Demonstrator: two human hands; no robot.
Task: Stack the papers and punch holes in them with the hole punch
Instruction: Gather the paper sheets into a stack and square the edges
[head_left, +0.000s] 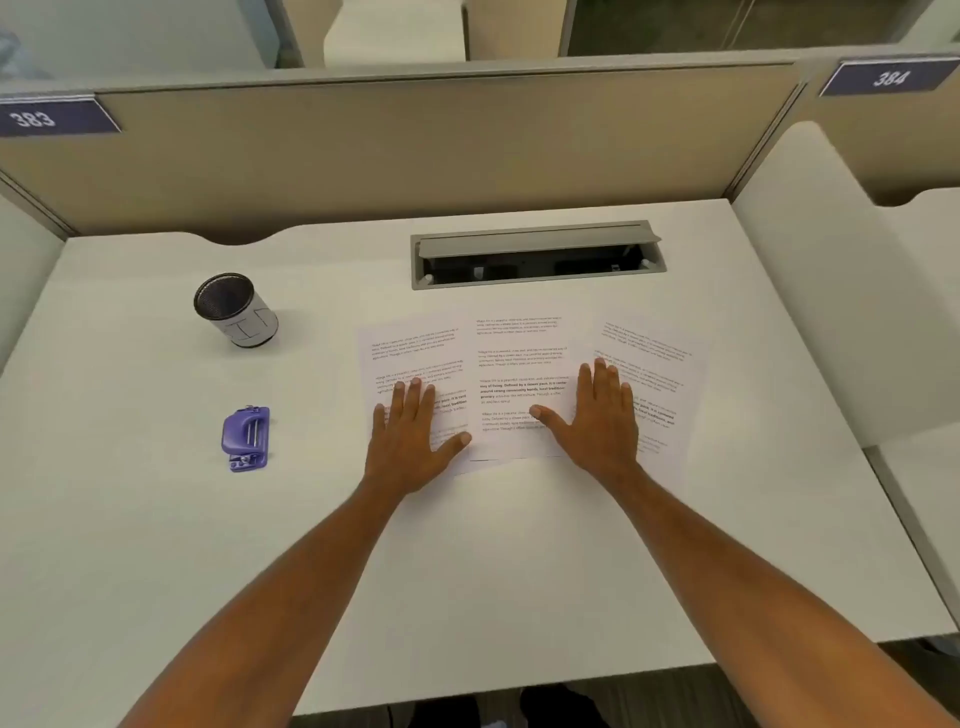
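Fingers (414, 402) straight & spread, holding nothing: left hand (410, 441) flat on left sheet, right hand (597, 421) on middle/right overlap of three white printed papers (519, 364), fanned on white desk (467, 545). Purple plastic hole punch (245, 439) lies well left of them, black mesh cup (236, 310) behind it.

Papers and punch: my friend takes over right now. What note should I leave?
Papers: three, fanned and overlapping on the desk.
Left hand: open, flat on their left side.
Right hand: open, flat on their right side.
Punch: on the desk, left of the papers, untouched.
Done: nothing yet.
Left: square the papers into one stack, fetch the punch, punch holes.
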